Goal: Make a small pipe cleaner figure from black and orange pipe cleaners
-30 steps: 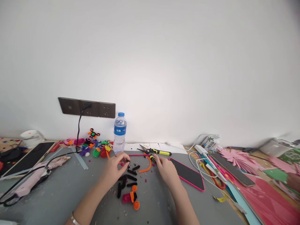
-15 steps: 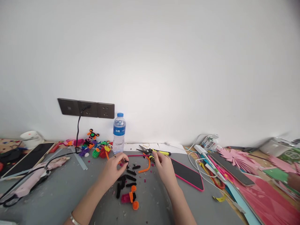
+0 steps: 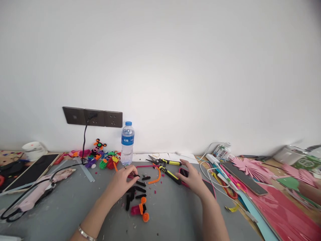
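Mid-frame, I see left hand [image 3: 124, 181] pinching black piece [image 3: 136, 176]; right hand [image 3: 192, 178] spread beside pliers [image 3: 170, 175]. Lower centre: pink-orange figure [image 3: 135, 210], coils [image 3: 145, 217] seemingly attached; loose black strips [image 3: 140, 189] unattached.

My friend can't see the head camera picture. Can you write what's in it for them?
The left hand pinches a small black fuzzy piece above a gray tabletop, near more black pieces, while the right hand is open over a pink-edged phone, beside a yellow-and-black tool. Behind stands a water bottle by a white wall.
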The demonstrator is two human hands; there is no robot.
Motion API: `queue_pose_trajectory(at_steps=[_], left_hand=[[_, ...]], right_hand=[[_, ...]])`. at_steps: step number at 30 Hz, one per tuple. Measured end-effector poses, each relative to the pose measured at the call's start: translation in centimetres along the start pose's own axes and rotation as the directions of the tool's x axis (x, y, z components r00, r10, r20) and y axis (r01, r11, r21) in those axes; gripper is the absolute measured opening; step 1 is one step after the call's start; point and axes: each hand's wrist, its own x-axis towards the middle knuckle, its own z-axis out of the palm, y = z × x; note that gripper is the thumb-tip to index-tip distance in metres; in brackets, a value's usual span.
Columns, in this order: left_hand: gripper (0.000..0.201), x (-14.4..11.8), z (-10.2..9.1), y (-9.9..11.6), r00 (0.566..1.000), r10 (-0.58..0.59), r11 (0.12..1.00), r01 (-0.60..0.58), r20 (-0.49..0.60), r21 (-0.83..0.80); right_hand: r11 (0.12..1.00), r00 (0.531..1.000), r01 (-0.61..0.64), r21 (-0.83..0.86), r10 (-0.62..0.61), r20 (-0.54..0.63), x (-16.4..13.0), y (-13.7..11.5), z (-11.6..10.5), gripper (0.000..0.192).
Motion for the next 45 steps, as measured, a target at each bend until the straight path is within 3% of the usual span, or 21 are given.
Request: queue_pose_trajectory(at_steps=[3, 5, 11, 18, 24, 27, 30, 32, 33, 37, 40, 45], left_hand=[[0.004, -0.1, -0.1, 0.0, 1.000, 0.009, 1.000, -0.009, -0.009, -0.019], [0.004, -0.2, -0.1, -0.1, 1.000, 0.016, 1.000, -0.016, -0.018, -0.026], [0.005, -0.2, -0.2, -0.1, 0.999, 0.017, 0.999, -0.018, -0.042, -0.027], [0.004, -0.2, -0.2, -0.1, 0.999, 0.029, 0.999, -0.030, -0.041, -0.029], [0.004, -0.1, -0.3, 0.0, 0.999, 0.019, 1.000, -0.020, -0.044, -0.020], [0.003, -0.1, -0.2, 0.0, 0.999, 0.028, 0.999, -0.029, -0.039, -0.025], [0.004, -0.1, -0.1, 0.1, 0.999, 0.046, 0.999, -0.047, -0.023, -0.023], [0.005, -0.1, 0.0, 0.2, 0.998, 0.059, 0.998, -0.060, -0.025, -0.024], [0.005, -0.1, 0.0, 0.3, 0.997, 0.065, 0.997, -0.066, -0.028, -0.030], [0.004, -0.1, 0.0, 0.5, 0.996, 0.086, 0.995, -0.087, -0.030, -0.057], [0.005, 0.1, 0.1, 0.4, 0.994, 0.106, 0.992, -0.109, -0.040, -0.058], [0.007, 0.3, 0.5, 0.1, 0.989, 0.124, 0.987, -0.131, -0.082, -0.088]], right_hand=[[0.986, 0.965, -0.127, -0.108, 0.148, 0.217, -0.8, 2.2, -2.4, 0.072], [0.975, 0.948, -0.143, -0.168, 0.183, 0.260, -1.2, 2.5, -3.1, 0.077], [0.966, 0.945, -0.156, -0.207, 0.207, 0.254, -0.9, 2.0, -3.2, 0.082], [0.964, 0.955, -0.137, -0.230, 0.190, 0.226, -1.0, 2.0, -3.4, 0.070], [0.966, 0.967, -0.174, -0.190, 0.204, 0.150, -1.0, 2.5, -2.7, 0.086], [0.993, 0.993, -0.090, -0.082, 0.084, -0.079, -0.4, 1.6, -2.1, 0.071], [0.986, 0.939, 0.154, 0.060, -0.127, -0.319, -0.3, -1.8, -0.6, 0.040], [0.941, 0.900, 0.291, 0.176, -0.206, -0.383, -1.0, -5.0, 1.1, 0.029], [0.917, 0.896, 0.341, 0.209, -0.249, -0.368, -1.6, -6.6, 2.1, 0.025], [0.835, 0.870, 0.492, 0.247, -0.482, -0.103, -4.2, -11.1, 5.4, 0.009], [0.815, 0.862, 0.492, 0.305, -0.506, -0.037, -4.9, -11.9, 6.5, 0.013], [0.785, 0.863, 0.477, 0.396, -0.503, -0.044, -4.4, -11.6, 6.7, 0.012]])
